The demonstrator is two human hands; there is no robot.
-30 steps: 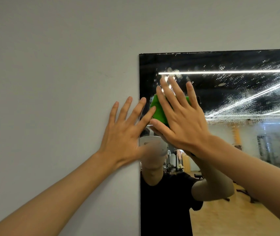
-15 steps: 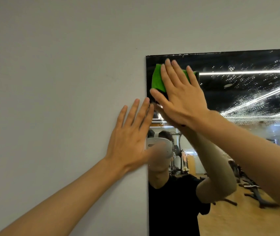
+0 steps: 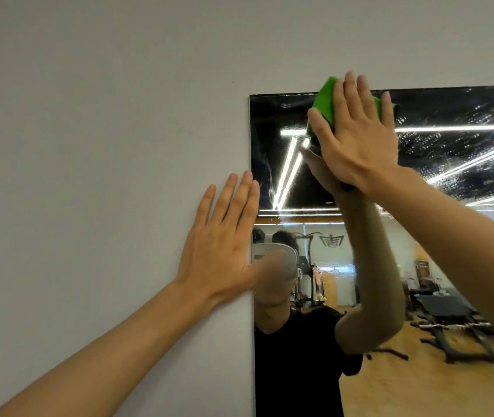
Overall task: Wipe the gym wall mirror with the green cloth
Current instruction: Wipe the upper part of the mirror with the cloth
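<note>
The wall mirror (image 3: 270, 152) fills the right half of the view, its top left corner at upper centre. My right hand (image 3: 357, 139) presses the green cloth (image 3: 325, 99) flat against the glass at the mirror's top edge, fingers straight and pointing up; the cloth's top corner pokes above the edge onto the wall. Most of the cloth is hidden under the palm. My left hand (image 3: 224, 248) rests flat on the grey wall just left of the mirror's edge, fingers together, thumb over the glass.
The plain grey wall (image 3: 104, 145) covers the left and top. The upper right of the mirror shows streaky wet marks (image 3: 465, 121). Reflected in the glass are a person in a black shirt and gym benches on a wooden floor.
My right hand has slid the cloth upward from the mirror's upper left area to its top edge and a little to the right. My left hand stays on the wall beside the mirror.
</note>
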